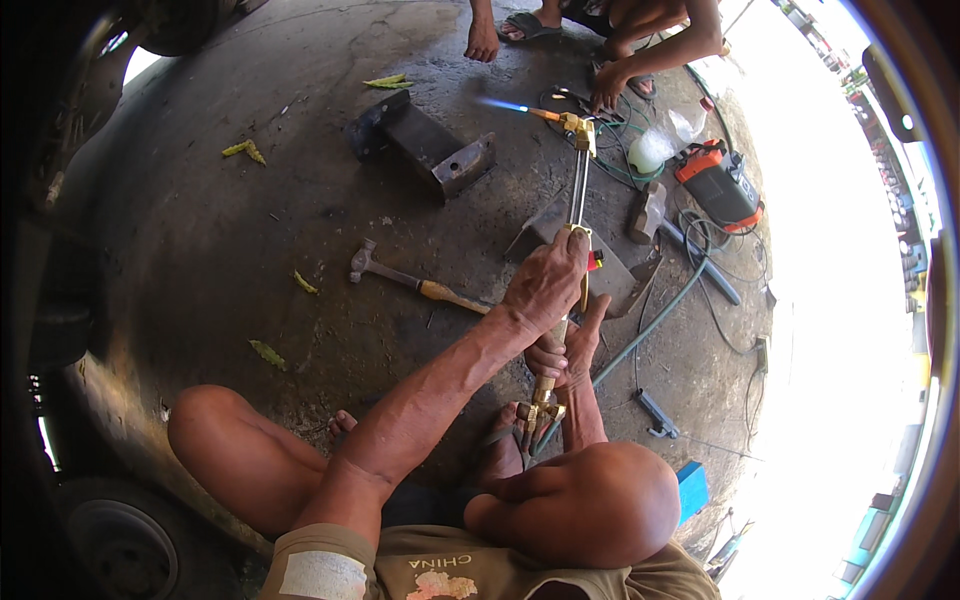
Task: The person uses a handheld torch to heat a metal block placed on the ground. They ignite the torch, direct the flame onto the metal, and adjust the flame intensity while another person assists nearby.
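Observation:
My left hand (547,277) grips the upper handle of a brass cutting torch (579,135) near its valves, beside a small red-and-yellow part. A blue flame (501,105) streams leftward from the tip. Lower on the handle, my right hand (562,362) wraps round it, one digit stretched upward. Brass fittings and hoses hang below. Behind the torch lies a bent steel plate (625,280). A ball-peen hammer (444,294) with a wooden handle lies at the left of my hands. A dark steel bracket (420,147) sits farther forward.
Another person's hand (607,85) is low among cables at top. A sledgehammer (650,212), a plastic bottle (648,148), an orange-and-black machine (719,185) and an electrode holder (657,413) lie rightward. Tires (120,545) stand left. Leaves (268,353) are scattered.

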The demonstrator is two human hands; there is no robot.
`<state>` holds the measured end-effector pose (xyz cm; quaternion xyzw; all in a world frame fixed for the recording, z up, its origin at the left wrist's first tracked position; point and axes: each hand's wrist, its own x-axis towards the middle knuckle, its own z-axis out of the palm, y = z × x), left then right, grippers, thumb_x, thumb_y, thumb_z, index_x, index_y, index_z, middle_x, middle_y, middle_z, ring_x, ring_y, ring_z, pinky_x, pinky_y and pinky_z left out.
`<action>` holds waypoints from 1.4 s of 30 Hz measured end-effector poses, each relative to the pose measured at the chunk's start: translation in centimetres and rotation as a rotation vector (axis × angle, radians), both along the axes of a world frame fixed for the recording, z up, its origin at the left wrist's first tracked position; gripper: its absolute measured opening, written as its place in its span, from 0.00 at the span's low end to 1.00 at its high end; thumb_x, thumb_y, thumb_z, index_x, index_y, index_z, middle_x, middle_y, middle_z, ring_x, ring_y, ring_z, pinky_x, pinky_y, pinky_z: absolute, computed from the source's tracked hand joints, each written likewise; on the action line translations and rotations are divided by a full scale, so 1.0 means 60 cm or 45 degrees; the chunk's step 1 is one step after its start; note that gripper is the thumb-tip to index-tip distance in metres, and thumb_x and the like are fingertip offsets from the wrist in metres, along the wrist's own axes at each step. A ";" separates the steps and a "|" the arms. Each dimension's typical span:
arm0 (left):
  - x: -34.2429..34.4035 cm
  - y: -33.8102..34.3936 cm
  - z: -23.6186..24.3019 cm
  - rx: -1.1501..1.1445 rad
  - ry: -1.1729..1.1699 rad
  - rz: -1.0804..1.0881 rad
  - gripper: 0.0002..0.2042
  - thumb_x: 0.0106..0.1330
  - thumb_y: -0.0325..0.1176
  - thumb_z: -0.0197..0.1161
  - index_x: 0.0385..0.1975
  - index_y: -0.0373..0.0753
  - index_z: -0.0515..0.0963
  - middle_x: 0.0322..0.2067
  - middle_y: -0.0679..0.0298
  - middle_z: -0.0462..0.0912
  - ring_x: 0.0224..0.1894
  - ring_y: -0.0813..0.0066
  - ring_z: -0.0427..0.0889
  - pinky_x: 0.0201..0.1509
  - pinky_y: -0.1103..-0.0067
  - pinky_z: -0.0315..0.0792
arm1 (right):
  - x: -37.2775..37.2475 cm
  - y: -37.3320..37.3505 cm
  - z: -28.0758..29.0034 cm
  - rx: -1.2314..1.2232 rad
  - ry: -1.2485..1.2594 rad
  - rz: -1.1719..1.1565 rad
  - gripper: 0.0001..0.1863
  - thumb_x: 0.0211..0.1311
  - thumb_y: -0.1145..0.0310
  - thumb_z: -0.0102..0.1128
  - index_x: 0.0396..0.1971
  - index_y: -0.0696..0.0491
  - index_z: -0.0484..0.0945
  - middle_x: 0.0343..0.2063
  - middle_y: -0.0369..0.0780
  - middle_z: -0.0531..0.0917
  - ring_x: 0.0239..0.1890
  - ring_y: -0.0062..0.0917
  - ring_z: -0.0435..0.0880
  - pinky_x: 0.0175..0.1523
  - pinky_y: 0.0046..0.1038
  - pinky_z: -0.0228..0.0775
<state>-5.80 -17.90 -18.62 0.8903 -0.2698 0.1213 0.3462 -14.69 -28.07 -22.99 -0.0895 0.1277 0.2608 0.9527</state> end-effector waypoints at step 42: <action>0.004 0.008 0.040 0.614 -0.263 -0.019 0.10 0.65 0.29 0.63 0.41 0.31 0.74 0.33 0.57 0.79 0.32 0.70 0.84 0.38 0.77 0.78 | -0.011 -0.006 -0.012 0.011 -0.045 -0.002 0.53 0.46 0.11 0.36 0.32 0.56 0.72 0.12 0.31 0.63 0.07 0.13 0.59 0.10 0.17 0.51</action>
